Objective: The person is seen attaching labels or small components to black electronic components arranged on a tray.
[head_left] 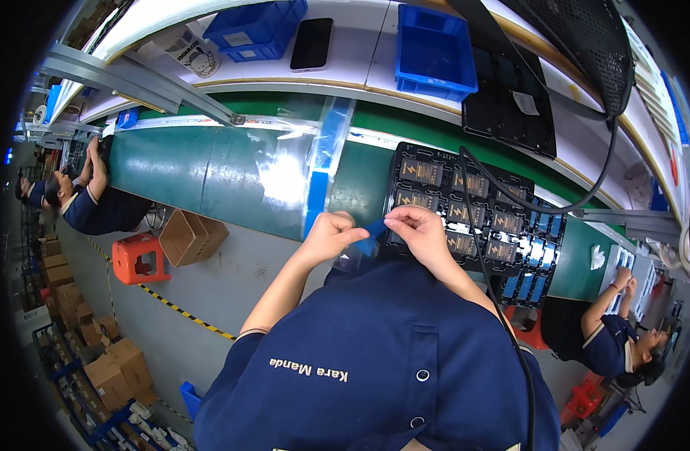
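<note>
A small blue film piece [373,230] with a clear part below it is stretched between my hands, in front of my chest at the bench's near edge. My left hand [331,236] is closed, pinching its left side with thumb and fingers. On the other side, my right hand [419,230] pinches the upper right corner. Just right of that hand lies a black tray [396,169] holding several dark rectangular battery-like packs [422,173] with orange markings. Beyond my left hand, a clear plastic sheet with a blue band [319,192] lies on the green bench top [232,167].
A shelf [360,52] above the bench carries blue bins [435,52], a phone [312,43] and a black panel. A black cable [473,225] loops across the tray. Co-workers sit at far left and right. Behind are an orange stool [138,258] and a cardboard box [191,237].
</note>
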The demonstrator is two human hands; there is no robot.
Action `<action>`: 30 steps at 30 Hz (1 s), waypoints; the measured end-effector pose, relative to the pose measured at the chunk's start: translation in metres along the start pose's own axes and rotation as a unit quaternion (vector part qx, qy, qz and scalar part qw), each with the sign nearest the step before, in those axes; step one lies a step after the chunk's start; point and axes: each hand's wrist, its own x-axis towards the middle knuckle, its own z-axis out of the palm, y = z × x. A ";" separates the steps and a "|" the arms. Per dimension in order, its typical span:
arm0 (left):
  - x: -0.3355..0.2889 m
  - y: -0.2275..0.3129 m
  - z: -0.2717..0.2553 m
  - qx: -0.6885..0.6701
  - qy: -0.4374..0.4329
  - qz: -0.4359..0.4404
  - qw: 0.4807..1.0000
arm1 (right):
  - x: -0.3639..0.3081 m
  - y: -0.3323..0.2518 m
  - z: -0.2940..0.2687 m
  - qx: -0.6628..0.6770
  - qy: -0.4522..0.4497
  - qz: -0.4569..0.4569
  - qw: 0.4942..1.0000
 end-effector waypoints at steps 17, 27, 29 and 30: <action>0.097 -0.218 -0.184 0.096 0.321 -0.159 0.929 | 0.009 0.034 -0.042 0.151 0.179 -0.003 0.972; 0.077 -0.037 -0.005 0.218 0.109 0.155 0.957 | 0.000 0.032 -0.050 0.069 0.274 0.006 0.959; 0.057 -0.007 0.020 0.252 0.027 0.164 0.953 | -0.001 0.033 -0.052 0.057 0.264 0.015 0.963; 0.052 -0.003 0.028 0.250 0.008 0.161 0.955 | -0.002 0.034 -0.051 0.043 0.251 0.022 0.967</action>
